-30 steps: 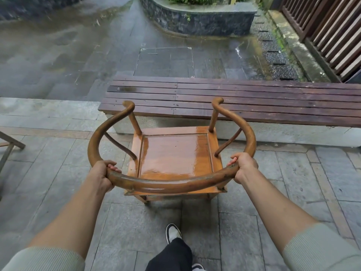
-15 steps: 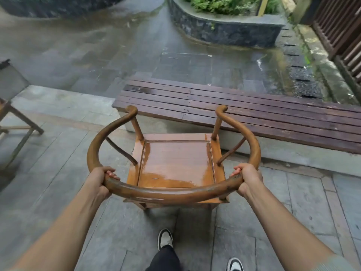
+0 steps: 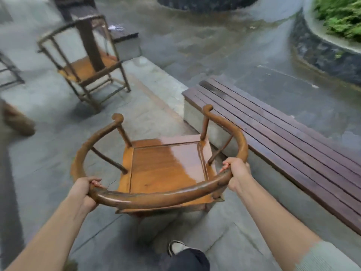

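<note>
The wooden chair (image 3: 166,169) is held by its curved top rail (image 3: 156,199) just beside the near end of the slatted bench (image 3: 283,145), over the stone paving (image 3: 48,153). Whether its legs touch the ground cannot be told, since they are hidden beneath the seat. The rail is gripped at the rear left by the left hand (image 3: 84,190) and at the rear right by the right hand (image 3: 237,173). The fingers of each are curled round the wood, with the fingertips showing over its inner edge. The seat and the ground are seen to be glossy with water, so a slipped grip or a slipped foot is judged the main risk. The shoe (image 3: 176,248) is placed directly behind the chair and could be struck by a rear leg. The chair's front right corner lies close to the bench's pale base, so a knock is likely if it is swung rightward. The second chair (image 3: 88,61) stands well apart and is little threatened. Two chairs, one bench, two hands and one shoe are counted; the blurred shapes at the left edge cannot be identified.
</note>
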`<action>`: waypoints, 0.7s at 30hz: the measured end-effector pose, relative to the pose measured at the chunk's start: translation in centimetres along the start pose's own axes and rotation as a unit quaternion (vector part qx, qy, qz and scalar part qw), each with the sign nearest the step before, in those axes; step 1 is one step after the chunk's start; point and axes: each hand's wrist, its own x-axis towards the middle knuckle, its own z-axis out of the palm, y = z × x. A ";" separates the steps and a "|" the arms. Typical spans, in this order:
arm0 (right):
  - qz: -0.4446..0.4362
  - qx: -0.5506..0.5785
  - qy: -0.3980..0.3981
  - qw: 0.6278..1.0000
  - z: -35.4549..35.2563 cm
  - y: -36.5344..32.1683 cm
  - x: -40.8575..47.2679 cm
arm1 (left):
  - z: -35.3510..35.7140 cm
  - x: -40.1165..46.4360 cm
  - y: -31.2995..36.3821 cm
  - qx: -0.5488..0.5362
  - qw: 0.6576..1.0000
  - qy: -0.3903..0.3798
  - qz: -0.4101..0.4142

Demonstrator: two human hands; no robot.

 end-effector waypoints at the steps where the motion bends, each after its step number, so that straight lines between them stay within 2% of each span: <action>1: 0.002 -0.015 -0.020 1.000 1.1 -0.3 0.5 | -0.8 -0.8 -0.3 -0.021 1.000 0.015 0.010; 5: 0.015 -0.090 -0.081 0.993 4.9 -1.2 2.4 | -3.2 -3.9 -3.1 -0.042 0.994 0.084 0.048; 8: 0.037 -0.148 -0.166 0.974 8.9 -1.8 4.5 | -4.4 -6.6 -5.5 -0.097 0.981 0.148 0.083; 10: 0.036 -0.215 -0.197 0.956 10.2 -1.8 5.4 | -4.4 -8.7 -7.7 -0.095 0.976 0.186 0.063; 13: 0.055 -0.312 -0.250 0.915 12.6 -3.2 7.4 | -3.0 -11.2 -12.5 -0.178 0.955 0.225 0.075; 21: 0.077 -0.437 -0.368 0.817 17.1 -6.5 11.4 | 4.4 -16.4 -23.6 -0.334 0.886 0.304 0.102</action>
